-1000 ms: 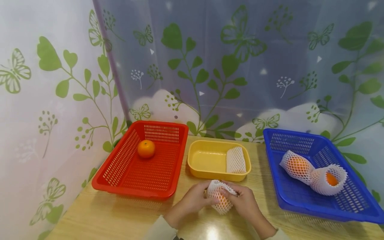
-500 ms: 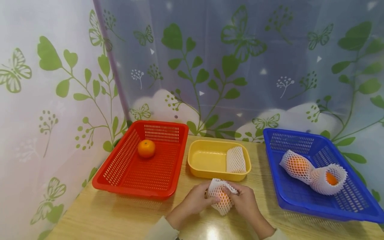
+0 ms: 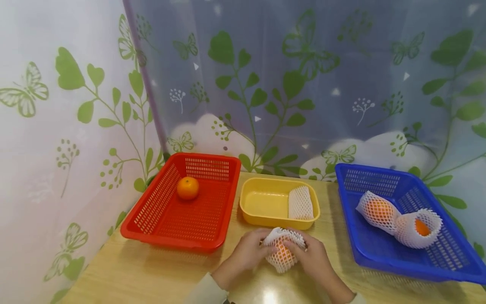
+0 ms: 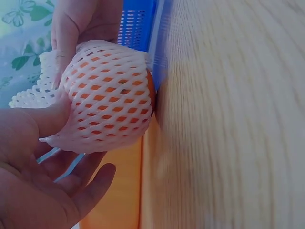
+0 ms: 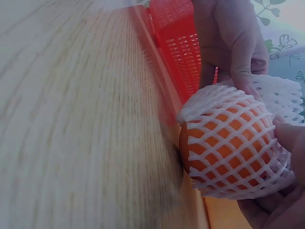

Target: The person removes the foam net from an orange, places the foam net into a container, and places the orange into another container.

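Note:
Both hands hold an orange (image 3: 282, 254) in a white foam fruit net, low over the table in front of the yellow tub. My left hand (image 3: 247, 252) grips its left side; my right hand (image 3: 314, 256) grips its right side, with the thumb across the front. The wrist views show the net (image 4: 107, 98) stretched over most of the fruit, a strip of bare orange peel (image 5: 184, 149) showing at the end near the table. At the other end, the loose net (image 5: 281, 95) is pinched between thumbs and fingers.
A red basket (image 3: 174, 241) at left contains one bare orange (image 3: 187, 188). In the yellow tub (image 3: 262, 218) lies a flat foam net (image 3: 301, 203). At right, a blue basket (image 3: 395, 267) contains two netted oranges (image 3: 379, 211). A patterned curtain (image 3: 258, 84) hangs behind.
The hands keep hold of the netted orange, with small shifts of the fingers and the net's upper edge. The whole head view has moved slightly.

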A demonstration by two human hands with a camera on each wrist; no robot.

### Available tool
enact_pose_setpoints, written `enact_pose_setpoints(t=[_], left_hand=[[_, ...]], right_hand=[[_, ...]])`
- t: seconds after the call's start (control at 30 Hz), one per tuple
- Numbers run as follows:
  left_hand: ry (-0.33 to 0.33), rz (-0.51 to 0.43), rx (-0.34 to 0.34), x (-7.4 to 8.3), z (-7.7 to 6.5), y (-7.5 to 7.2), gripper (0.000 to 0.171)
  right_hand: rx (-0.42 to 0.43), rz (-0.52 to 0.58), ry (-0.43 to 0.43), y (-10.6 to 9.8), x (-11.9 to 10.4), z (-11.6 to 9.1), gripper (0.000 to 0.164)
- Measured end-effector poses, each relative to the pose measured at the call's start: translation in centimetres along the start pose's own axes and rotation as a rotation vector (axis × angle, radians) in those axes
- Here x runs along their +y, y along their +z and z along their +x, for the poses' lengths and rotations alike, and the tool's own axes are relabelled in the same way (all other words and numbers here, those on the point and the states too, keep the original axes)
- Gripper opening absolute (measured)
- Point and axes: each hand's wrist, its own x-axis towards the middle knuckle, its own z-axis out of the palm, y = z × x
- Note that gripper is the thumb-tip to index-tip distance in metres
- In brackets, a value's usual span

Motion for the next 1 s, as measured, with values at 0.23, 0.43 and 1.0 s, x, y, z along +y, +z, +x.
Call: enact_pose_setpoints(t=[0.23,0.43,1.0], left_hand=[[-0.005,0.004,0.039,0.38,0.16,-0.17,0.026],[-0.013,-0.009,0.078,0.38,0.12,-0.30,0.022],[-0.045,-0.061,0.118,-0.08,0.00,-0.33,0.032]], right_hand=[[-0.046,0.039,0.029,-0.10,0.41,0.38,0.039],[-0.102,0.041,0.036,-0.11,0.29,0.40,0.058],[-0.121,-0.008,0.041,0.34,0.86,0.38,0.040]])
